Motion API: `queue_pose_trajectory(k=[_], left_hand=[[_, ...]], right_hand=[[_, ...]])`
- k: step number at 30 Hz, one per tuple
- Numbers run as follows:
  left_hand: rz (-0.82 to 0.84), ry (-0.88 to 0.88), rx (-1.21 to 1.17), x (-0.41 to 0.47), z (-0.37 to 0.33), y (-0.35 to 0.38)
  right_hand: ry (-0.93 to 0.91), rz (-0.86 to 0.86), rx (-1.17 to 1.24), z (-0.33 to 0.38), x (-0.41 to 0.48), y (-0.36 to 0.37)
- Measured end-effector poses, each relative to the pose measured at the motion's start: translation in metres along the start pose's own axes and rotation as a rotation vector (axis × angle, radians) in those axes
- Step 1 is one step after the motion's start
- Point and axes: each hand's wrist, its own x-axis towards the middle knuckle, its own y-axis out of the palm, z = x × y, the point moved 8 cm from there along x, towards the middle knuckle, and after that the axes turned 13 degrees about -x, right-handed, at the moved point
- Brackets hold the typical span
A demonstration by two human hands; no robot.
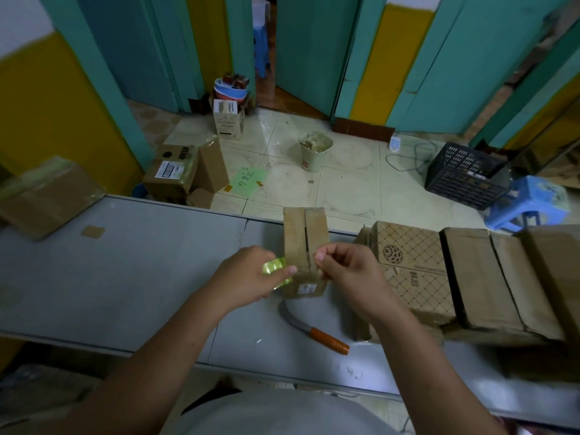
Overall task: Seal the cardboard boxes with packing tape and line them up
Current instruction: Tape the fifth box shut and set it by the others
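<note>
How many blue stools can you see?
2. One blue stool stands at right, beside the black crate. The other stool is far off, through the open doorway. The table might hide more.

Place: I stand in a small, makeshift packing room.
Bench: my grey metal table (125, 262) bears a row of cardboard boxes (470, 277) at my right, a knife (310, 329) near them.
Floor: on the pale tiles (345, 189) sit more cartons (213, 166), one with a barcode label (171, 170), a black plastic crate (464, 177), a full waste bin (315, 152) and a blue stool (530, 202).
Walls: yellow paint (47, 105), teal doors (307, 51), one ajar.
</note>
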Motion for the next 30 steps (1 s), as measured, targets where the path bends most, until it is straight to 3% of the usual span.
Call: queue_pose_trajectory(k=[3, 6, 18, 24, 27, 30], left_hand=[[0.001, -0.022, -0.031, 0.004, 0.003, -0.003], [0.092, -0.02, -0.212, 0.001, 0.004, -0.004], [0.253, 0.236, -0.758, -0.028, -0.035, -0.014], [0.191, 0.273, -0.708, -0.032, -0.043, -0.014], [0.087, 0.227, -0.591, -0.028, -0.029, -0.016], [0.089, 0.164, -0.532, -0.025, -0.015, -0.01]], right_hand=[[0.037, -0.072, 0.092, -0.002, 0.002, -0.004], [0.066, -0.118, 0.15, -0.006, 0.004, -0.01], [0.071, -0.153, 0.181, -0.025, 0.006, -0.008], [0.118, -0.188, 0.206, -0.033, 0.006, -0.011], [0.104, -0.157, 0.199, -0.03, 0.004, -0.018], [0.064, -0.146, 0.141, -0.024, 0.0, -0.019]])
